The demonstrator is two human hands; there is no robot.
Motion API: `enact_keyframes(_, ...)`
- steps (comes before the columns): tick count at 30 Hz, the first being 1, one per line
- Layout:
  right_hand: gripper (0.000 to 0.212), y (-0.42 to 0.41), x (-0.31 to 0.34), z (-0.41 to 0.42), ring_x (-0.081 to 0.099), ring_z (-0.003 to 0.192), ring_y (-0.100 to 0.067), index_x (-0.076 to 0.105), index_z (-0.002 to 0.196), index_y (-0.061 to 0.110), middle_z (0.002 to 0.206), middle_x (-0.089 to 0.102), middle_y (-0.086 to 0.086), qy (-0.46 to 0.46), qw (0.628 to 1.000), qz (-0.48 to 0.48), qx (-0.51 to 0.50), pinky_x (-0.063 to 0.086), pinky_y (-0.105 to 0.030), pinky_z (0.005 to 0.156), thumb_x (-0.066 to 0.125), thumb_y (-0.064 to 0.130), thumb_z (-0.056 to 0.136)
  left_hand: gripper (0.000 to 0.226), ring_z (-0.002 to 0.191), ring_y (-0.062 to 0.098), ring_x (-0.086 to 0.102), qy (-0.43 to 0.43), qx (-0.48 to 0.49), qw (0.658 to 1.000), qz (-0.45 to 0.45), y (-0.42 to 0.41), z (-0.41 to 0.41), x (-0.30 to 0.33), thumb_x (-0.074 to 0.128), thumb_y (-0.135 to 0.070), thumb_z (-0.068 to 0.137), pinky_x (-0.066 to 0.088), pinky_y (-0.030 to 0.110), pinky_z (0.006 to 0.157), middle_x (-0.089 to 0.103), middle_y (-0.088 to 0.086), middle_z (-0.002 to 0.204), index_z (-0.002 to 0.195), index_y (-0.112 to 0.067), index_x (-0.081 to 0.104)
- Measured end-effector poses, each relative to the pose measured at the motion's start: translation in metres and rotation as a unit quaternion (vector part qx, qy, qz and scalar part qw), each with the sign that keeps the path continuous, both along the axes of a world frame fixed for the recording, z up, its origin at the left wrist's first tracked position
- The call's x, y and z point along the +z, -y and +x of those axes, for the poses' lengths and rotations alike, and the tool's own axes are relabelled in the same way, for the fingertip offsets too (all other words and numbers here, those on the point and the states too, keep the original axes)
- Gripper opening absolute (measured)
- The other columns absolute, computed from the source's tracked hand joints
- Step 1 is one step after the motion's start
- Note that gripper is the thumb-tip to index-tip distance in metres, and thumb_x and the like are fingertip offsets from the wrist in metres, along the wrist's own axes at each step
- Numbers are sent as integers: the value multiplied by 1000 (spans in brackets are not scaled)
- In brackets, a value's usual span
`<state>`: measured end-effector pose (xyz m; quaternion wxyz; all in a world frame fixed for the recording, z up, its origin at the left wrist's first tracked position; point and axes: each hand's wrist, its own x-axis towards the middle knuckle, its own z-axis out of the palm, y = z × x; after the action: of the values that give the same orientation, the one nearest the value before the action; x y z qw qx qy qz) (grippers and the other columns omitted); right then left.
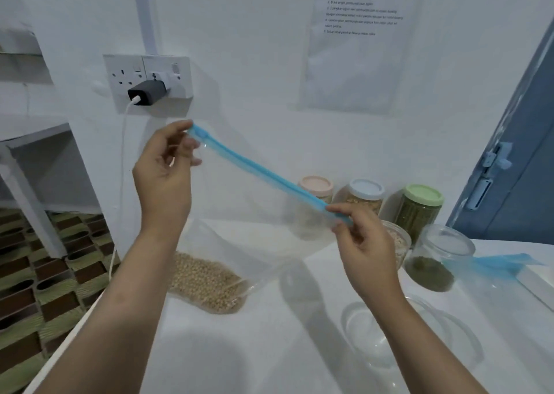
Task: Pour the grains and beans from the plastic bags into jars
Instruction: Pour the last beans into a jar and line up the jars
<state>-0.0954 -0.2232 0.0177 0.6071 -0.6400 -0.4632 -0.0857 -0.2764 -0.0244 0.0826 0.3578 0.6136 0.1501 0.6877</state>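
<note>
A clear plastic bag (239,243) with a blue zip strip hangs above the white table (227,357). Pale soybeans fill its bottom, which rests on the table at the left. My left hand (165,168) pinches the strip's upper left end. My right hand (362,243) pinches its lower right end. An empty clear jar (386,333) stands open below my right forearm. To the right stands an open jar (434,261) partly filled with green beans. Behind my right hand, another open jar (400,243) holds pale grain and is partly hidden.
Three lidded jars stand at the back by the wall: pink lid (316,185), blue lid (366,190), green lid (422,195). An empty blue-strip bag (494,267) lies at the right. A charger (147,93) sits in the wall socket. The table's left edge drops to a tiled floor.
</note>
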Motion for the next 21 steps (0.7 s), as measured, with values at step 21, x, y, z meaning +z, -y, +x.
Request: enact_keyframes(21,42,-74,51,-45,43,74,3,63,134,15,88,43,5,230,973,-14,15,33,-6,69,55,0,96,45,115,-3,57,-285,1,957,-46,32,-55,-87,56,-35,97,42,9,85,66,-21,113,139,-44,43)
